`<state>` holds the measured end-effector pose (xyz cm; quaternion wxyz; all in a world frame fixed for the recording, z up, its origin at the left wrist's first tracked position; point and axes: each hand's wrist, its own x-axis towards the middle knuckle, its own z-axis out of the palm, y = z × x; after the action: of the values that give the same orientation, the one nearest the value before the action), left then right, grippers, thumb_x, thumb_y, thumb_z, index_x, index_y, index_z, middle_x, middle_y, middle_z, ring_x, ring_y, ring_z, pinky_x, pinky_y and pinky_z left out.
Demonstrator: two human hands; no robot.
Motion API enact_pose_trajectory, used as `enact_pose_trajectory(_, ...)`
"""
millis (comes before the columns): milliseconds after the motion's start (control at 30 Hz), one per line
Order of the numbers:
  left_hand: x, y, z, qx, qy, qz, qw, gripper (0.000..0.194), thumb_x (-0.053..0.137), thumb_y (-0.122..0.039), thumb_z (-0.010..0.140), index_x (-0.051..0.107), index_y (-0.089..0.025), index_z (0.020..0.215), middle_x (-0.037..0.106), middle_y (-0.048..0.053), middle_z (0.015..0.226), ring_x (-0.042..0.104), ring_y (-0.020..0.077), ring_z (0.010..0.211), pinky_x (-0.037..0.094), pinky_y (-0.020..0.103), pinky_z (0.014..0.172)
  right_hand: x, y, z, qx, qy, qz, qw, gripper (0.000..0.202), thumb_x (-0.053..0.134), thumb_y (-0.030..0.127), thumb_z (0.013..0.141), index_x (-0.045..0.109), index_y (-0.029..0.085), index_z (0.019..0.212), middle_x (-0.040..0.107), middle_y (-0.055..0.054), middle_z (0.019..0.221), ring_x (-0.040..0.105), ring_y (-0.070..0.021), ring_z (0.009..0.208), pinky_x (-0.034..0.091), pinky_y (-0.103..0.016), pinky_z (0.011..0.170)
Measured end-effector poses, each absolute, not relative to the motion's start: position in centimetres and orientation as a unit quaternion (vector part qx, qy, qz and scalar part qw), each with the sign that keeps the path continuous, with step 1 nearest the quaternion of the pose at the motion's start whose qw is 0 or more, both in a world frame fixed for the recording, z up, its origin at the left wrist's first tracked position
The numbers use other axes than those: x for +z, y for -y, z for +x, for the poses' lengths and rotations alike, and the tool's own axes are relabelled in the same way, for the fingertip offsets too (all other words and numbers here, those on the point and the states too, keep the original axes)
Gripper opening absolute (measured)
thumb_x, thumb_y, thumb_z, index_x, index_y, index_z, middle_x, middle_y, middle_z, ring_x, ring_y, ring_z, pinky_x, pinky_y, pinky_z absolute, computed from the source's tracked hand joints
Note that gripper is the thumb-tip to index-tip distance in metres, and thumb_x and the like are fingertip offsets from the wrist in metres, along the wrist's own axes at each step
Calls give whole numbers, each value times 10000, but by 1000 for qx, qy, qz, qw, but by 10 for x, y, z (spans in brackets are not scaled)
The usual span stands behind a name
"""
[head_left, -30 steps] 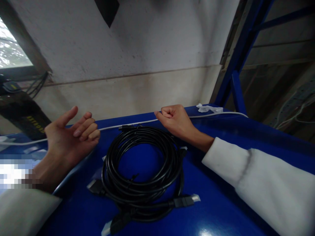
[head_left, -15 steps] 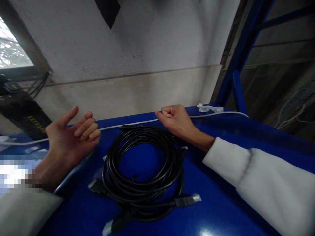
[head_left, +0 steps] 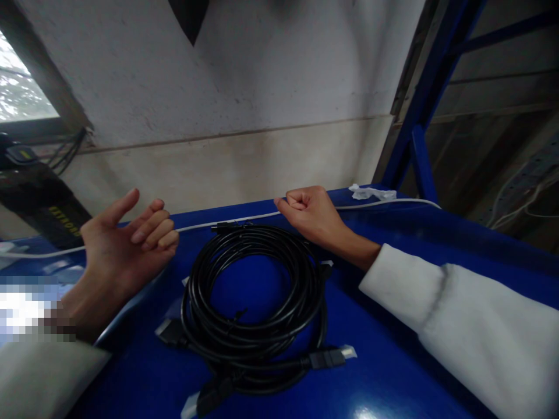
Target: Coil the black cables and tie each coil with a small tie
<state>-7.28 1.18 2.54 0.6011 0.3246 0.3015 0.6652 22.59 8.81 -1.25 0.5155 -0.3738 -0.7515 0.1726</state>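
Observation:
Coiled black cables (head_left: 257,334) lie in a round bundle on the blue tabletop (head_left: 393,361). Their plugs stick out around the coil; the plug (head_left: 328,357) at the lower right has a clear cap, as does another (head_left: 196,401) at the bottom. To the left of the bundle, my left hand (head_left: 131,244) is raised, palm showing, thumb stretched away and fingers loosely curled around nothing. Beyond the coil's upper right edge, my right hand (head_left: 317,215) is closed in a fist, with nothing visible inside it. Neither hand grips the cables.
A white cord (head_left: 406,201) runs along the back of the table, beside a crumpled piece of clear plastic (head_left: 371,193). A dark box-shaped object with yellow lettering (head_left: 48,203) stands at the left. A blue frame post (head_left: 419,105) rises at the right.

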Motion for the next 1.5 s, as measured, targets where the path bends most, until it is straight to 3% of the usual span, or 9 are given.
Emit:
enact_pose_trajectory(400,24,-12,-75,660,-309,348,590,270,447,-278,1050,570,-142,851,267,-96,515,316,94,390,356,264,394,-12,-88,225,172,750,-378,515,524,623,220,907,208,238,588,207,81,554,212,-73,533,194,-281,518)
enact_pose_trajectory(933,30,-5,-68,661,-297,304,619,164,483,-236,1041,553,-169,908,303,-83,511,327,114,406,349,283,413,-12,-87,226,170,752,-378,512,519,627,214,903,214,236,590,213,82,552,211,-72,535,192,-279,516)
enact_pose_trajectory(1500,25,-11,-75,661,-293,299,623,182,486,-311,1061,555,-206,930,355,-74,475,372,124,371,349,292,396,-12,-88,225,174,753,-376,512,521,626,218,908,212,236,592,212,81,557,212,-74,537,194,-280,518)
